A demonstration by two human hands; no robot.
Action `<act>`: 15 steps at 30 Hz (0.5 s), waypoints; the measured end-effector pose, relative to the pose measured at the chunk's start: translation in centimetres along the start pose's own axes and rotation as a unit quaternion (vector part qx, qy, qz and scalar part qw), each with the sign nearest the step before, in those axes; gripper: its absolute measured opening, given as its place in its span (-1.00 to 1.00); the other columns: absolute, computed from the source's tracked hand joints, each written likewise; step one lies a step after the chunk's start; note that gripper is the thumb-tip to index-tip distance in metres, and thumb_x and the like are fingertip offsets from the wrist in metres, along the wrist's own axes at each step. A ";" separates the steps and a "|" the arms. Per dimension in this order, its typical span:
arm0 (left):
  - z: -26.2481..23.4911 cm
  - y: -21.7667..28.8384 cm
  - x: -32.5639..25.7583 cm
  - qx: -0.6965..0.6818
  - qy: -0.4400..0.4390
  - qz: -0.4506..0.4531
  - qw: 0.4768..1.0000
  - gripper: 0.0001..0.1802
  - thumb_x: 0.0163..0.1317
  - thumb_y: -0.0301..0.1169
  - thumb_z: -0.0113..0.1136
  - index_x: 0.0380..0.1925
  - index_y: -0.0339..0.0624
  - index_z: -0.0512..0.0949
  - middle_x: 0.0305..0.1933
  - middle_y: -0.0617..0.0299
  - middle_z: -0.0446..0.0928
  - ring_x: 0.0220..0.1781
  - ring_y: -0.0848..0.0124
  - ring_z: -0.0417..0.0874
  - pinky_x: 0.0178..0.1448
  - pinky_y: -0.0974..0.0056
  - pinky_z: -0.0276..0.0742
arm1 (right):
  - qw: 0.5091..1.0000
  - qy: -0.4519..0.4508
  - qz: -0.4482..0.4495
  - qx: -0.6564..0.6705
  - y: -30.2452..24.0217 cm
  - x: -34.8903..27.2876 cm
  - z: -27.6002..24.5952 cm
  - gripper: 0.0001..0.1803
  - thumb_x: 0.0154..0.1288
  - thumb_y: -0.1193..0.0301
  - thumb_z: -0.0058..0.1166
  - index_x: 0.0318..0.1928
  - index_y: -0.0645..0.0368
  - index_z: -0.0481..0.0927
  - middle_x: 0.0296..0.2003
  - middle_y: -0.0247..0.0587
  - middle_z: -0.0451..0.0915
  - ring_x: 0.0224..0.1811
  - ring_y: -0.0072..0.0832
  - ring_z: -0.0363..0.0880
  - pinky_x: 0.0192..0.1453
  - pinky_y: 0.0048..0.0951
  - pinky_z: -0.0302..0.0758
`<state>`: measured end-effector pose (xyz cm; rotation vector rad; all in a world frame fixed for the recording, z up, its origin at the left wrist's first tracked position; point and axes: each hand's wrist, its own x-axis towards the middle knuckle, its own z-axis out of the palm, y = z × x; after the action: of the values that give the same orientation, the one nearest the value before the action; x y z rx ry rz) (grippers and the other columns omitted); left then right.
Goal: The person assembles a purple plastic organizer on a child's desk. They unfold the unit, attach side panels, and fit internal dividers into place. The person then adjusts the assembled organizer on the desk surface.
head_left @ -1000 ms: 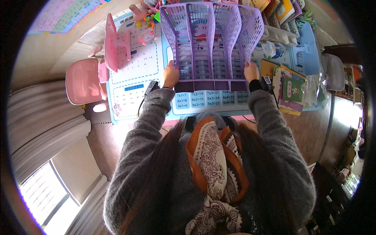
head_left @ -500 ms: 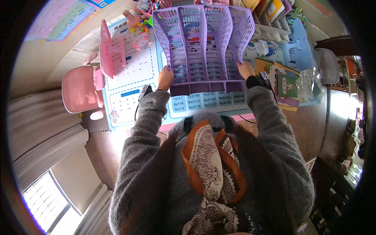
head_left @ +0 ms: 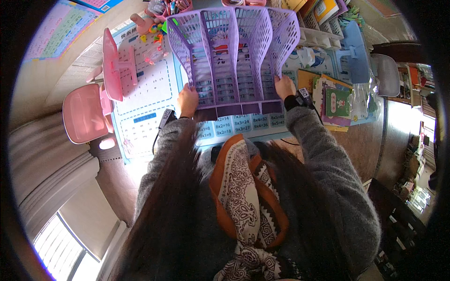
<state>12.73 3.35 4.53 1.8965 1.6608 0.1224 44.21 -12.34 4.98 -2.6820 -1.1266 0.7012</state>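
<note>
In the head view we hold a purple file rack [head_left: 234, 56] by its two outer walls. Our left hand [head_left: 188, 99] grasps the left wall near its lower front corner, and our right hand [head_left: 284, 86] grasps the right wall in the same way. The rack has four empty slots of open mesh and sits over the printed chart mat [head_left: 150, 93] on the worktop [head_left: 356, 140]; we cannot tell whether its base rests there or hangs just above.

Left of the rack stands a pink book stand [head_left: 117, 63], with a pink chair [head_left: 84, 112] beyond it. On the right lies a stack of picture books [head_left: 335, 100], close to our right hand.

We judge the thin mesh walls could flex under a grip this low, tilting the rack. Swinging it sideways might knock the book stand or scatter the picture books.
</note>
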 end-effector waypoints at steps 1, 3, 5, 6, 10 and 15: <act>0.1 -0.3 -0.2 -0.026 -0.022 -0.015 0.999 -0.61 0.19 -0.19 0.02 -0.09 -0.24 0.46 -0.23 -0.18 0.57 -0.15 -0.13 0.57 -0.08 -0.05 0.45 | 0.999 0.001 -0.017 0.046 0.3 -0.5 0.1 -0.55 0.35 0.15 -0.17 0.00 0.29 0.44 -0.12 0.15 0.52 -0.12 0.04 0.50 -0.07 -0.01 0.44; -0.3 -0.7 0.0 -0.082 -0.063 -0.026 0.994 -0.57 0.17 -0.16 0.04 -0.08 -0.25 0.46 -0.23 -0.18 0.57 -0.13 -0.10 0.58 -0.06 -0.03 0.44 | 0.988 0.015 -0.049 0.145 1.1 -0.9 -0.6 -0.53 0.34 0.16 -0.16 0.07 0.27 0.40 -0.09 0.15 0.52 -0.09 0.06 0.48 -0.02 -0.02 0.43; -0.9 -1.4 -0.6 -0.136 -0.101 -0.024 0.985 -0.55 0.19 -0.15 0.03 -0.06 -0.26 0.47 -0.19 -0.15 0.57 -0.09 -0.03 0.58 -0.01 0.06 0.43 | 0.996 0.003 -0.049 0.076 1.9 -2.1 -0.9 -0.51 0.32 0.19 -0.15 0.14 0.25 0.34 -0.04 0.14 0.50 -0.03 0.05 0.46 0.02 -0.05 0.40; -0.9 -1.5 -1.1 -0.161 -0.093 -0.024 0.982 -0.57 0.20 -0.16 0.01 -0.06 -0.26 0.48 -0.19 -0.15 0.57 -0.09 -0.04 0.58 -0.01 0.07 0.43 | 0.998 0.002 -0.037 0.048 2.0 -2.7 -0.6 -0.51 0.32 0.20 -0.15 0.14 0.25 0.35 -0.04 0.14 0.50 -0.03 0.04 0.46 0.02 -0.06 0.40; -1.1 -1.6 -3.6 -0.149 -0.085 -0.024 0.985 -0.60 0.27 -0.19 -0.09 -0.07 -0.26 0.48 -0.17 -0.17 0.56 -0.07 -0.08 0.56 0.00 0.04 0.42 | 0.998 0.033 -0.056 0.007 2.0 -4.6 -0.4 -0.55 0.34 0.20 -0.16 0.10 0.26 0.40 -0.07 0.10 0.52 -0.06 0.02 0.49 -0.01 -0.06 0.42; -0.2 -2.3 -5.5 -0.180 -0.073 -0.020 0.981 -0.62 0.25 -0.19 -0.02 -0.07 -0.21 0.48 -0.19 -0.13 0.57 -0.09 -0.10 0.56 -0.02 0.02 0.43 | 1.000 -0.005 -0.013 0.023 2.5 -4.2 0.2 -0.55 0.36 0.18 -0.17 0.10 0.22 0.42 -0.07 0.09 0.53 -0.08 0.02 0.49 -0.02 -0.06 0.44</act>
<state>9.51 -1.64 5.31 1.5619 1.4642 0.2434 43.16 -17.08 5.59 -2.6240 -1.1329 0.7271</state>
